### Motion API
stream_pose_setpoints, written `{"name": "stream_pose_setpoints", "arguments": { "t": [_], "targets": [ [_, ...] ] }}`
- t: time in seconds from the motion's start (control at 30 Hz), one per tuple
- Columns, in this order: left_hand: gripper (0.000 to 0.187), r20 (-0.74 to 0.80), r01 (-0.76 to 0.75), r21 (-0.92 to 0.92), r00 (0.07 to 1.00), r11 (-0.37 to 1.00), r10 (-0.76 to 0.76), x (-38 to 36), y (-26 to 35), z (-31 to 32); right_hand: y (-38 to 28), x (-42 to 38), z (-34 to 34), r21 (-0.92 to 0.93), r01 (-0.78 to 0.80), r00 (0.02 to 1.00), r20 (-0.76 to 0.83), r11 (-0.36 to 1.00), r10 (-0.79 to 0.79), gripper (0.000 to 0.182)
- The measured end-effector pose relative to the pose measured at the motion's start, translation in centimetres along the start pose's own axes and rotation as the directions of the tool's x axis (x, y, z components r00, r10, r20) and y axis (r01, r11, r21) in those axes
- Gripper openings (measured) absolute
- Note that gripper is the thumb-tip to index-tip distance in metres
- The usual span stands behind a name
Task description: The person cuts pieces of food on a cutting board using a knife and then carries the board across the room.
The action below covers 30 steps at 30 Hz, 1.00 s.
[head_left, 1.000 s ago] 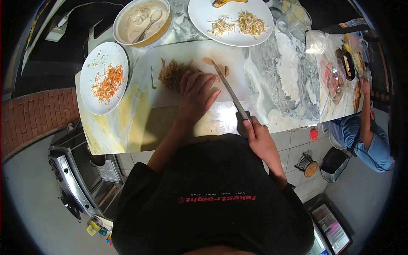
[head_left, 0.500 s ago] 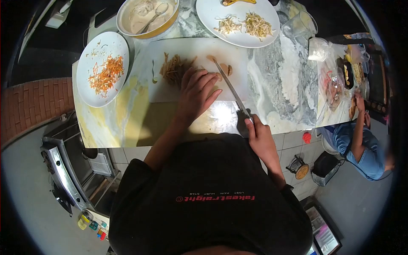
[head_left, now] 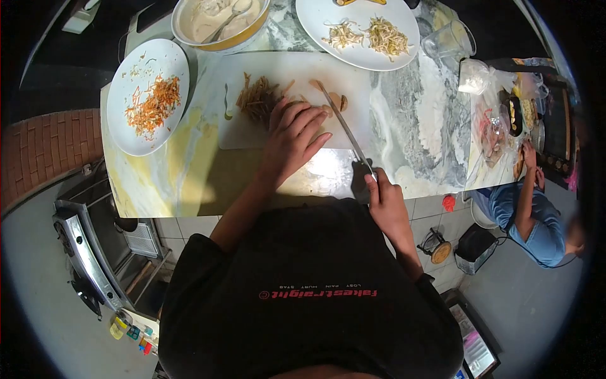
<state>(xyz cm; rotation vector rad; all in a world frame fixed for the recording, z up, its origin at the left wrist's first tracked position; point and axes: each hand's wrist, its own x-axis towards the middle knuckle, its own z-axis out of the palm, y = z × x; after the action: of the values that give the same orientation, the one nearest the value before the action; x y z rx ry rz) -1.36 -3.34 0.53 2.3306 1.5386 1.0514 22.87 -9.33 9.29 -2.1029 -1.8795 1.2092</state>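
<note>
My left hand (head_left: 295, 136) presses with bent fingers on a light brown, sausage-like food piece (head_left: 326, 110), mostly hidden beneath the fingers, on the white cutting board (head_left: 233, 136). In my right hand (head_left: 386, 196) is the handle of a long knife (head_left: 344, 124). Its blade slants over the board, just right of the left fingertips. A pile of thin brown strips (head_left: 254, 100) lies left of those fingers, partly covered by them. Close by the blade's right side are cut brown pieces (head_left: 339, 101). A thin green strip (head_left: 227, 104) rests near the board's left edge.
A plate of shredded orange food (head_left: 115, 107) stands left, a pot of pale batter with a spoon (head_left: 218, 45) at the back. Bean sprouts (head_left: 386, 39) lie on another plate (head_left: 309, 31). A clear jug (head_left: 447, 43) and plastic bags (head_left: 492, 129) are right, near another person (head_left: 527, 218).
The whole view has shifted slightly. Both hands stay nearly in place, and the knife still lies slanted beside the left fingertips.
</note>
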Motion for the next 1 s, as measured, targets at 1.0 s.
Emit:
{"name": "stream_pose_setpoints", "arguments": {
  "t": [1.0],
  "targets": [
    [0.042,0.035,0.01,-0.019,0.999,1.0,-0.009,0.1,0.1,-0.1,0.1,0.4,0.3,-0.061,0.054,0.999,0.005,0.997,-0.054,0.042]
  ]
}}
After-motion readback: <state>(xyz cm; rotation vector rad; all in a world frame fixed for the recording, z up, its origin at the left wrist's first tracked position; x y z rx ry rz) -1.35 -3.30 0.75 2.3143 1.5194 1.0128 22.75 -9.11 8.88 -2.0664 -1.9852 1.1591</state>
